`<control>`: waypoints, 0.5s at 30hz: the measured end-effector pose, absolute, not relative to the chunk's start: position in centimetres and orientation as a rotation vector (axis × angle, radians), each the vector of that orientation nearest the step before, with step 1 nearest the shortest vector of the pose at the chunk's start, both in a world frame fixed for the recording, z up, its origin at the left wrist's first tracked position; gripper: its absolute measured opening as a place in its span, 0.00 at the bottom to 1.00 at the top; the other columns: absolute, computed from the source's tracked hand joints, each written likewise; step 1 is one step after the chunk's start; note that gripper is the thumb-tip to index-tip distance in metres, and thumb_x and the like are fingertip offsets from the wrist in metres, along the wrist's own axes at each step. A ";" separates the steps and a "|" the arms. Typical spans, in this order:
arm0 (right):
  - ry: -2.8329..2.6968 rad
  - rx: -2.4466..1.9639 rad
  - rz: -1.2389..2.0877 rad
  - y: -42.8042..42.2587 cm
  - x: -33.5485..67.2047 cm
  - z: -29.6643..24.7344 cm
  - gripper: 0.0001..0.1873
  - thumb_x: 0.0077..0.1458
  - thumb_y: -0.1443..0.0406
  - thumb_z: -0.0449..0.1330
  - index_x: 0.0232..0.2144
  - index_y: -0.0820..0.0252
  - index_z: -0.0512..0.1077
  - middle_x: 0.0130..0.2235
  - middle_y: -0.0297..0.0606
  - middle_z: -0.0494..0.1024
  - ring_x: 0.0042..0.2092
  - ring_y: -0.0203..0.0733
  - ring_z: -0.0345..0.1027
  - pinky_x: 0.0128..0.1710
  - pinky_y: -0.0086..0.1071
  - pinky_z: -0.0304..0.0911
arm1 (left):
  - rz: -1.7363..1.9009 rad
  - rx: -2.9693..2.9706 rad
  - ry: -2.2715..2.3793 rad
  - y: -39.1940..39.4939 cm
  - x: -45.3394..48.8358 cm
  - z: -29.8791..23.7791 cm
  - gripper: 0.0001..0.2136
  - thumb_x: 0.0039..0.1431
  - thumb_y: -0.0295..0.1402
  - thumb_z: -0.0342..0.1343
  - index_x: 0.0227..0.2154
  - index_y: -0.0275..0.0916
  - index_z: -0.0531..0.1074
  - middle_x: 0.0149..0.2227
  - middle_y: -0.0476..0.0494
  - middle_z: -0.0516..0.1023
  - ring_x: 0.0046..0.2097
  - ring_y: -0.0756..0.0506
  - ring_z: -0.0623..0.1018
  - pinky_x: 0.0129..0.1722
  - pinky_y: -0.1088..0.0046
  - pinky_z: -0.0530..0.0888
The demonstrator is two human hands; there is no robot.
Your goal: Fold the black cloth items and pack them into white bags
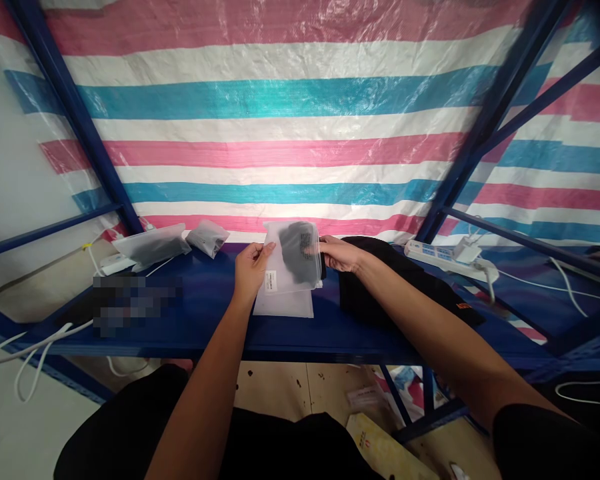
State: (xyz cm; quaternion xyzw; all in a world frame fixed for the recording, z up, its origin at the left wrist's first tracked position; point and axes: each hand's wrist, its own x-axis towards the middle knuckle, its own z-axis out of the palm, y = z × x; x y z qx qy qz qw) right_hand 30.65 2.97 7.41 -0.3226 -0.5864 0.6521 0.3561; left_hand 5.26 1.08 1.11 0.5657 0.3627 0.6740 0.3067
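A frosted plastic bag point(294, 257) with a dark folded item inside and a white label is held up over the blue shelf point(205, 320). My left hand point(251, 267) pinches its left edge, fingers closed. My right hand point(339, 253) grips its right edge, fingers closed on the bag. A flat empty frosted bag point(284, 305) lies on the shelf just under it. A pile of black cloth point(380, 280) lies to the right, under my right forearm.
Two filled frosted bags point(153, 245) point(207, 238) lie at the back left of the shelf. A white power strip point(447, 259) with a plugged charger and white cables sits at the right. Striped tarp hangs behind the blue frame posts. Boxes lie on the floor below.
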 end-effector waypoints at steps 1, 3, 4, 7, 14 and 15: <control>-1.524 -0.838 1.689 3.0 30.9 7.5 0.16 0.51 0.62 0.80 0.41 0.62 0.84 0.44 0.49 0.89 0.43 0.52 0.87 0.42 0.35 0.86 | 1.784 1.488 0.963 1.0 5.5 1.2 0.19 0.64 0.50 0.69 0.28 0.39 0.77 0.26 0.50 0.74 0.28 0.50 0.69 0.28 0.74 0.63; -1.522 -0.849 1.690 3.0 31.3 7.5 0.16 0.51 0.63 0.79 0.41 0.62 0.84 0.44 0.49 0.89 0.44 0.52 0.87 0.43 0.36 0.86 | 1.790 1.468 0.970 0.9 5.8 1.2 0.19 0.63 0.50 0.69 0.28 0.39 0.78 0.26 0.50 0.74 0.28 0.50 0.69 0.28 0.74 0.63; -1.513 -0.853 1.699 2.9 31.4 7.5 0.15 0.52 0.63 0.78 0.41 0.62 0.84 0.45 0.49 0.89 0.44 0.52 0.87 0.43 0.36 0.86 | 1.792 1.461 0.971 0.9 6.0 1.2 0.19 0.63 0.50 0.70 0.28 0.39 0.78 0.25 0.50 0.74 0.28 0.49 0.69 0.28 0.74 0.63; -1.447 -0.905 1.718 2.7 32.1 7.4 0.14 0.53 0.66 0.75 0.43 0.62 0.82 0.41 0.48 0.89 0.41 0.50 0.87 0.40 0.34 0.86 | 1.795 1.443 0.958 0.9 5.9 1.2 0.19 0.62 0.50 0.71 0.28 0.39 0.78 0.26 0.50 0.74 0.28 0.49 0.70 0.28 0.74 0.64; -1.017 -0.922 1.679 2.5 37.0 7.7 0.18 0.62 0.65 0.61 0.52 0.67 0.76 0.43 0.55 0.88 0.42 0.56 0.87 0.39 0.44 0.86 | 1.826 1.080 0.861 1.9 3.2 0.6 0.23 0.55 0.54 0.74 0.29 0.40 0.75 0.27 0.51 0.76 0.28 0.50 0.73 0.29 0.75 0.69; -0.979 -0.899 1.656 2.6 37.6 7.5 0.18 0.62 0.65 0.60 0.53 0.67 0.75 0.44 0.55 0.88 0.43 0.56 0.87 0.40 0.44 0.86 | 1.797 1.029 0.823 2.0 3.0 0.6 0.23 0.54 0.54 0.75 0.30 0.40 0.74 0.28 0.51 0.77 0.28 0.50 0.75 0.30 0.75 0.71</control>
